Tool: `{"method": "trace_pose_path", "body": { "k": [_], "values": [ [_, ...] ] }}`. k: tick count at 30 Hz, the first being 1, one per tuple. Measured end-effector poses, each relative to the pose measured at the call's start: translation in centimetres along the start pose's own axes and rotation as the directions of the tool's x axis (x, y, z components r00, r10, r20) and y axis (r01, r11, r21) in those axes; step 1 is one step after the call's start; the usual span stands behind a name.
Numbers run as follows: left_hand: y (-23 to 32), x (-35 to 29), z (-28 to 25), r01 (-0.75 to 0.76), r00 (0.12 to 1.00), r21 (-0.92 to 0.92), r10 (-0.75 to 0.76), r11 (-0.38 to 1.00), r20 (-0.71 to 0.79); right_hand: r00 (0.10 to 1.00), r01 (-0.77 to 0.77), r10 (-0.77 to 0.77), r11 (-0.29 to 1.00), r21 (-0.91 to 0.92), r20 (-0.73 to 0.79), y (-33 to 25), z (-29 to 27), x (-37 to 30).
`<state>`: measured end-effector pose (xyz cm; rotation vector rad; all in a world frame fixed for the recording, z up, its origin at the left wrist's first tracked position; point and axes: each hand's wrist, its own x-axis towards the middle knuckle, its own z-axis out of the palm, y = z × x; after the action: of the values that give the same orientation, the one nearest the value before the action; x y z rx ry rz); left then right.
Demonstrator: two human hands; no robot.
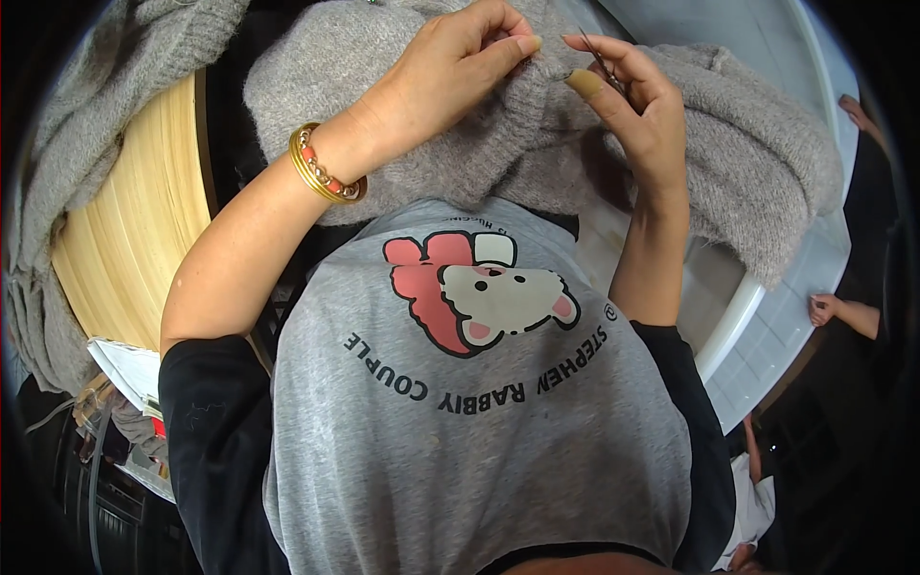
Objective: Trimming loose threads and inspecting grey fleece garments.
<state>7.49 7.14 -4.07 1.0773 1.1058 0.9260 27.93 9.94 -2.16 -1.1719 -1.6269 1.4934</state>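
A grey knitted garment [316, 72] lies bunched across my lap and over the white surfaces in front of me. My left hand [455, 62] is closed, its thumb and fingertips pinching the ribbed edge of the knit near the top of the view. Just to its right is my right hand [637, 110], with a tan cover [585, 83] on the thumb. A slim, dark, pointed metal tool [602, 63], perhaps small scissors, rests in its curled fingers, tip up. The thumb tip meets the knit, where a tiny dark piece shows, too small to name.
At left stands a pale wooden surface [134, 182] with more grey knitwear [72, 125] hanging over it. A white plastic tub or table edge [733, 321] runs along the right. Other people's hands [826, 309] show at the far right. Papers [129, 369] lie lower left.
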Motion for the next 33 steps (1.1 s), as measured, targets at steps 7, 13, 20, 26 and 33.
{"method": "trace_pose_path", "body": {
  "k": [7,13,20,26,33],
  "values": [
    [-0.2,0.0,0.0,-0.024,0.999,-0.04,0.025,0.999,0.023,0.999,0.046,-0.046,0.912,-0.407,0.01,0.4,1.1,0.3],
    [-3.4,1.2,-0.1,-0.682,0.729,0.079,0.685,0.727,-0.012,0.998,-0.061,0.063,0.978,-0.197,0.004,0.2,1.4,-0.1],
    [-2.3,0.5,0.3,0.072,0.997,-0.162,-0.072,0.984,0.003,0.992,-0.101,0.114,0.971,-0.218,0.052,0.2,0.8,-0.6],
    [-2.4,0.4,0.5,-0.01,1.0,-0.05,0.01,0.999,-0.014,0.991,-0.019,0.068,0.919,-0.394,0.111,-0.6,-0.1,-1.0],
    [-1.3,-0.1,0.3,-0.062,0.998,0.049,0.064,0.997,-0.028,0.973,0.128,0.014,0.796,-0.592,0.229,-2.6,-1.5,-0.5]
  ]
}}
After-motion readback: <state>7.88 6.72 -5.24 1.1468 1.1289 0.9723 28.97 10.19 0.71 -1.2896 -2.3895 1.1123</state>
